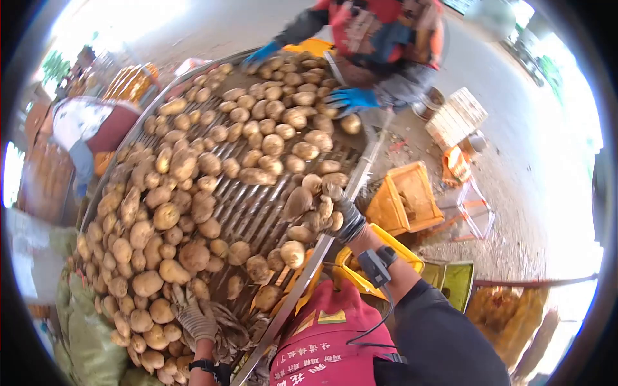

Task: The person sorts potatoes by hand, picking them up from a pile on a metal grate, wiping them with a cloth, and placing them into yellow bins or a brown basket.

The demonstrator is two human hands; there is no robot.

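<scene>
My left hand (196, 318), in a light grey work glove, lies against the near edge of a big heap of potatoes (147, 283) with its fingers stretched out. Next to it is a crumpled, dirty cloth or glove (229, 331). On the right side of the slatted metal sorting table (241, 204), my right hand (346, 213) wears a dark grey glove. Its fingers curl round a few small potatoes (326, 207) close to the metal rail (368, 161). A larger, browner potato (297, 204) sits just left of those fingers.
Across the table, a co-worker's blue-gloved hands (353, 99) are among potatoes. Another person (84, 125) bends at the left. A yellow crate (380, 260) stands below my right forearm, an orange crate (402, 196) beyond it. Green sacks (87, 328) lie at the near left.
</scene>
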